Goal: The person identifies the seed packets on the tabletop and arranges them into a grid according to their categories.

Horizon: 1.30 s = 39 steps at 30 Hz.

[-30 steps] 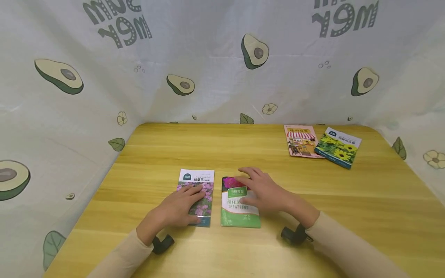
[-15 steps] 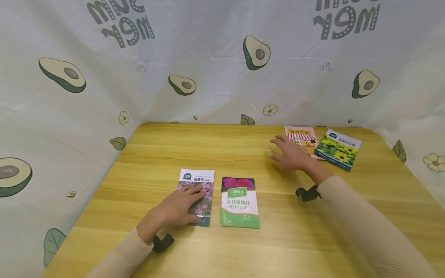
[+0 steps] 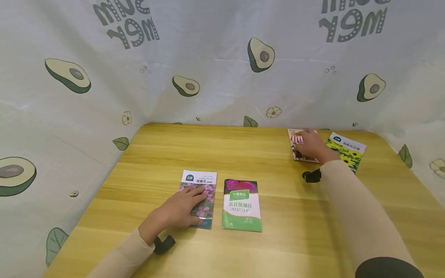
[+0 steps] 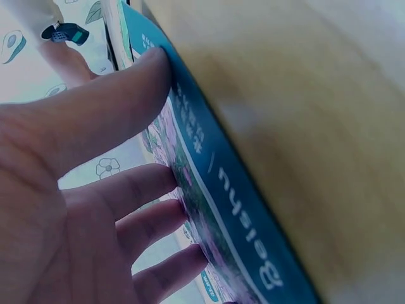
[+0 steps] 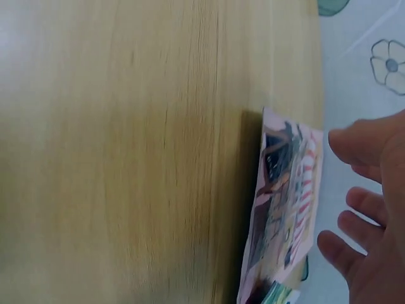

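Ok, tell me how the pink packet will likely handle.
The pink packet is probably light and somewhat bendy, since its edge looks thin. It seems unlikely to roll, being flat and rectangular. It might slide if pushed, as the table looks smooth.

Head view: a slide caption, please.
Left grip rests on a rectangular purple-flowered packet; right grip is over a rectangular pink packet.
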Motion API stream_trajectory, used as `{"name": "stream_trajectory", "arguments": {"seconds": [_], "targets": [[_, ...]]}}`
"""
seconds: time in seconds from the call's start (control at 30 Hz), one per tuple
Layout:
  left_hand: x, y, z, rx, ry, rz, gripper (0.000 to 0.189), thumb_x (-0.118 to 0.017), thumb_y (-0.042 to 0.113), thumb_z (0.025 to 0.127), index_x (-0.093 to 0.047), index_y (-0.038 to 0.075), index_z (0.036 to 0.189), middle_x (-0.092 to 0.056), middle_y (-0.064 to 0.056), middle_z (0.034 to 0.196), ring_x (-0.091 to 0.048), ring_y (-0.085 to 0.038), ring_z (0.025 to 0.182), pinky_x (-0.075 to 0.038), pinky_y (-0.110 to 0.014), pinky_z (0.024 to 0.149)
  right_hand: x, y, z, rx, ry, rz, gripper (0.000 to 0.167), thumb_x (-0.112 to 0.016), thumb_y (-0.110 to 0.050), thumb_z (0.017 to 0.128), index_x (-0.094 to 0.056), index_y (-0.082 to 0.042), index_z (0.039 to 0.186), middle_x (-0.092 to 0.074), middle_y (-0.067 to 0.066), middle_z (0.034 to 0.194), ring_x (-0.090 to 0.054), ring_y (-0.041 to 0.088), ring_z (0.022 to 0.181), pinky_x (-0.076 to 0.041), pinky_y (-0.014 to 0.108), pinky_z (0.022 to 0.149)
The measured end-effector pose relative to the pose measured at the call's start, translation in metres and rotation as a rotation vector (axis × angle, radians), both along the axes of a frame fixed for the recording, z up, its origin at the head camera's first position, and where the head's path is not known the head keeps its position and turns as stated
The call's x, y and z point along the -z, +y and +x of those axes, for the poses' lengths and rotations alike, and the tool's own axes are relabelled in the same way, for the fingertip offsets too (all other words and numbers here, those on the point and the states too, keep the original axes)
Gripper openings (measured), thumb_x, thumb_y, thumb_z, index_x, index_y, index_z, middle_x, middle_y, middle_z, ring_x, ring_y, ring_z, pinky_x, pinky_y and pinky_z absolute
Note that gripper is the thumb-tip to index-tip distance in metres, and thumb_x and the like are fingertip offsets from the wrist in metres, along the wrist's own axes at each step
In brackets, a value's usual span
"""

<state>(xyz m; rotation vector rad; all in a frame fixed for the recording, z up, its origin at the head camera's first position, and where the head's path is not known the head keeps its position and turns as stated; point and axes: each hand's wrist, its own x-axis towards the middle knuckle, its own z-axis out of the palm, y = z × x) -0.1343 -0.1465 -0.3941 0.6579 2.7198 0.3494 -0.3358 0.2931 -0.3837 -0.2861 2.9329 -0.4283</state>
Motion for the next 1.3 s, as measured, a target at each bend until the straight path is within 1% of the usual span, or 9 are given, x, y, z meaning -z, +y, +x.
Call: {"name": "stream_trajectory", "arguments": {"seconds": [0.2,0.3,0.4,0.57,0.7,0.8,0.97,1.13,1.3], "targets": [[0.0,0.001,0.0,0.012,0.002,0.0,0.074,-0.077,0.038,0.084,-0.048,0.014,0.148,-0.035,-0.004,0.162,-0.03,-0.038,0.15,-0.03,-0.057,0.12,0.009,0.008,-0.002,0.003,-0.094,0.112,0.071,-0.049,-0.028,0.095,-0.027,0.013,0.149,-0.027,0.042,0.15,-0.03,0.059,0.136,-0.031,0.068,0.113],[-0.001,0.0,0.001,0.011,-0.003,0.008,0.074,-0.078,0.037,0.084,-0.048,0.013,0.148,-0.036,-0.005,0.161,-0.031,-0.039,0.149,-0.03,-0.058,0.12,0.014,0.009,-0.003,-0.013,-0.087,0.155,0.074,-0.05,-0.031,0.093,-0.03,0.014,0.148,-0.03,0.042,0.149,-0.031,0.06,0.136,-0.032,0.068,0.112],[-0.002,-0.001,0.003,0.006,0.003,0.02,0.074,-0.078,0.035,0.084,-0.049,0.011,0.147,-0.037,-0.007,0.161,-0.032,-0.04,0.148,-0.031,-0.059,0.119,0.015,0.009,-0.001,-0.021,-0.079,0.16,0.076,-0.052,-0.034,0.093,-0.031,0.014,0.148,-0.027,0.044,0.148,-0.026,0.061,0.136,-0.028,0.069,0.113],[-0.003,0.0,0.004,0.002,0.004,0.034,0.073,-0.079,0.034,0.084,-0.049,0.011,0.146,-0.038,-0.007,0.16,-0.032,-0.039,0.148,-0.031,-0.059,0.119,0.013,0.007,0.003,-0.025,-0.063,0.12,0.075,-0.057,-0.035,0.091,-0.039,0.016,0.142,-0.026,0.042,0.147,-0.024,0.057,0.136,-0.024,0.069,0.115],[-0.003,0.001,0.004,-0.001,-0.001,0.032,0.073,-0.078,0.035,0.084,-0.049,0.011,0.147,-0.038,-0.006,0.16,-0.032,-0.039,0.148,-0.031,-0.059,0.119,0.016,0.008,0.002,-0.037,-0.089,0.013,0.076,-0.061,-0.034,0.09,-0.038,0.018,0.14,-0.027,0.043,0.146,-0.034,0.055,0.13,-0.032,0.067,0.111],[-0.003,0.001,0.004,-0.005,-0.002,0.033,0.073,-0.078,0.035,0.084,-0.049,0.011,0.147,-0.038,-0.006,0.16,-0.032,-0.039,0.149,-0.031,-0.059,0.119,0.019,0.011,0.0,-0.032,-0.14,-0.053,0.081,-0.062,-0.033,0.091,-0.029,0.015,0.147,-0.023,0.043,0.147,-0.037,0.056,0.127,-0.036,0.068,0.105],[-0.002,0.001,0.005,-0.008,0.001,0.034,0.073,-0.078,0.035,0.084,-0.049,0.012,0.147,-0.038,-0.006,0.16,-0.031,-0.039,0.149,-0.03,-0.061,0.119,0.017,0.011,0.0,-0.051,-0.157,-0.002,0.082,-0.06,-0.033,0.092,-0.025,0.012,0.151,-0.015,0.044,0.152,-0.02,0.063,0.137,-0.027,0.073,0.111],[-0.002,0.001,0.005,-0.006,0.001,0.036,0.073,-0.078,0.035,0.084,-0.048,0.012,0.147,-0.037,-0.005,0.161,-0.031,-0.039,0.149,-0.03,-0.061,0.119,0.019,0.01,0.001,-0.017,-0.169,0.024,0.081,-0.059,-0.036,0.093,-0.025,0.009,0.151,-0.013,0.042,0.152,-0.017,0.063,0.138,-0.026,0.073,0.112],[-0.002,0.001,0.005,-0.005,0.0,0.038,0.073,-0.078,0.035,0.084,-0.049,0.011,0.147,-0.038,-0.006,0.16,-0.031,-0.039,0.149,-0.03,-0.06,0.119,0.02,0.009,0.004,-0.011,-0.167,0.003,0.08,-0.057,-0.034,0.093,-0.024,0.01,0.151,-0.013,0.042,0.153,-0.015,0.063,0.139,-0.023,0.073,0.114]]}}
